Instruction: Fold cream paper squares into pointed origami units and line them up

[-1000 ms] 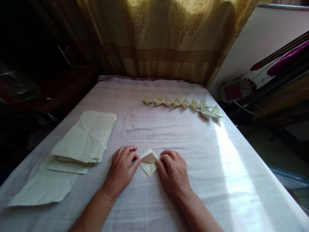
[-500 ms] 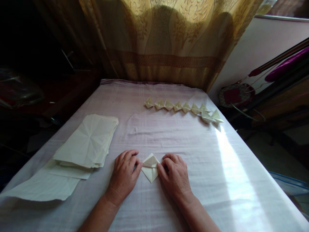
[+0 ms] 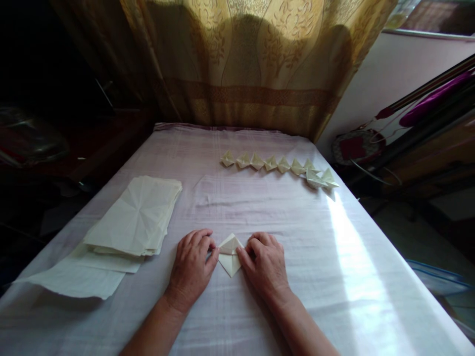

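A small folded paper [image 3: 230,259], cream and diamond-shaped with a crease across its middle, lies on the table in front of me. My left hand [image 3: 195,259] pinches its left corner between thumb and curled fingers. At the opposite corner, my right hand [image 3: 265,259] grips the paper, its thumb reaching slightly over the edge. Both hands rest on the cloth. Left of them is a stack of creased paper sheets [image 3: 137,217], with a loose sheet [image 3: 85,277] sticking out underneath toward me.
Several folded paper pieces [image 3: 270,163] stand in a row toward the far right of the table. A pale checked cloth [image 3: 308,306] covers the table, with a bright sun strip on its right. Behind hangs a gold curtain [image 3: 241,64]. A round bag [image 3: 358,146] is beyond the right edge.
My right thumb has slid a little inward over the paper's right corner. The left hand keeps its hold. The whole view has shifted slightly.
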Available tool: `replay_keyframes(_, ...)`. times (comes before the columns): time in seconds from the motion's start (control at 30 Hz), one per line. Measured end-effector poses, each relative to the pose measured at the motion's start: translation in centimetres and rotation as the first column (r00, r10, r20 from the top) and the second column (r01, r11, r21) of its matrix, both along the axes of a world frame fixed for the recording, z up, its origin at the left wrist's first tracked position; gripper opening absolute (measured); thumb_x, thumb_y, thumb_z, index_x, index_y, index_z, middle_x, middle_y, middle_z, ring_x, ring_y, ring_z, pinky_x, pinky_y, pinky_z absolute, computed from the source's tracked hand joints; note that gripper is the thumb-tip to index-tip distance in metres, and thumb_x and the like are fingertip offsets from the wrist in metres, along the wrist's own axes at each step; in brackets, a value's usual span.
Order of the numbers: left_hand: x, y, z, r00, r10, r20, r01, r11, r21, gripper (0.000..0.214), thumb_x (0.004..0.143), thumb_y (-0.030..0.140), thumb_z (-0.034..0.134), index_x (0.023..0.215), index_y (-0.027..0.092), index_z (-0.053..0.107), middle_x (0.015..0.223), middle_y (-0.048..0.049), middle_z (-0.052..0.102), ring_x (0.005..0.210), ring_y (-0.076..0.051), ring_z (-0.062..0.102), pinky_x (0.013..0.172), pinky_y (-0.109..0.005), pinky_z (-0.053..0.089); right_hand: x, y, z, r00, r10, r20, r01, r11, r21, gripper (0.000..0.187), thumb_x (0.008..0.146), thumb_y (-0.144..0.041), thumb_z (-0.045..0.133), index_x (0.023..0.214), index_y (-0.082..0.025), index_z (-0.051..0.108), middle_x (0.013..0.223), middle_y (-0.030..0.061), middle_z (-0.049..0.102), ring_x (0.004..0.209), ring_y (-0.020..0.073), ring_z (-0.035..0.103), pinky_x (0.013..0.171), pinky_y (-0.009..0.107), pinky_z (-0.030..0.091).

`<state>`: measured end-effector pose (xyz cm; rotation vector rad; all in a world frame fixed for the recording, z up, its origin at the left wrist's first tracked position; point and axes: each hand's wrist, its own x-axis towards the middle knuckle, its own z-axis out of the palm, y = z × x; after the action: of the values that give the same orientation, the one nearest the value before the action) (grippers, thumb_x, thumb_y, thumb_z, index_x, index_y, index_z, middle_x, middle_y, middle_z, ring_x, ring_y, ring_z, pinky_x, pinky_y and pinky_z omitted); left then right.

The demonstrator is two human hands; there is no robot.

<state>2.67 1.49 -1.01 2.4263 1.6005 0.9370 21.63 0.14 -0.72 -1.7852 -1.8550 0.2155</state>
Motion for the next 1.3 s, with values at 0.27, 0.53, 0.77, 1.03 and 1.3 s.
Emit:
replay_keyframes(0.27,1.2,-0.9,1.0,0.967,-0.249,0.045,0.244,0.965,0.094,0.023,0.092,0.015,0.051,0.110,0.023,0.064,0.101,-0.0044,0.067,0.097,-0.020,0.060,0.088,-0.036,0.050,-0.3,0.1,0.0,0.999,-0.025,0.046,0.024,0.999,0.025,0.024,0.084,-0.031,0.066,0.064,-0.022,0.058,0.081,0.0021,0.061,0.081,0.0192,0.051,0.075,0.032,0.030)
replay_keyframes(0.53,0.3,-0.4,0.2,0.997,-0.071,-0.010,0.071,0.997,-0.010,0.012,0.090,0.019,0.057,0.100,0.022,0.063,0.098,-0.0050,0.068,0.095,-0.023,0.060,0.087,-0.040,0.045,0.5,-0.5,-0.3,0.987,0.141,-0.071,-0.133,0.986,0.101,0.023,0.082,-0.021,0.064,0.104,-0.025,0.067,0.108,0.0044,0.066,0.100,0.0212,0.056,0.088,0.036,0.037)
replay_keyframes(0.77,-0.9,0.2,0.8,0.992,-0.090,-0.086,0.082,0.992,-0.091,0.006,0.088,0.021,0.062,0.085,0.023,0.066,0.088,-0.0016,0.065,0.085,-0.021,0.057,0.079,-0.037,0.042,0.8,-0.9,-0.4,0.972,0.224,-0.077,-0.213,0.968,0.132,0.013,0.083,-0.020,0.065,0.088,-0.028,0.074,0.105,0.0028,0.066,0.099,0.0206,0.056,0.088,0.037,0.039)
replay_keyframes(1.03,-0.2,0.2,0.9,0.995,-0.062,-0.080,0.053,0.992,-0.118,0.008,0.090,0.022,0.059,0.082,0.021,0.062,0.094,-0.0039,0.063,0.091,-0.023,0.055,0.082,-0.038,0.042,0.2,-0.4,-0.3,0.989,0.091,-0.118,-0.088,0.996,0.035,0.015,0.088,-0.025,0.062,0.075,-0.023,0.070,0.099,0.0032,0.068,0.095,0.0199,0.057,0.087,0.037,0.036)
replay_keyframes(1.3,0.1,0.2,0.8,0.999,-0.014,-0.052,0.007,0.991,-0.136,0.011,0.090,0.027,0.058,0.081,0.022,0.061,0.097,-0.0045,0.064,0.094,-0.023,0.056,0.084,-0.039,0.041,-0.1,-0.3,-0.2,0.997,0.018,-0.081,-0.015,0.999,0.037,0.019,0.086,-0.029,0.064,0.068,-0.022,0.066,0.098,0.0035,0.068,0.095,0.0209,0.057,0.085,0.036,0.035)
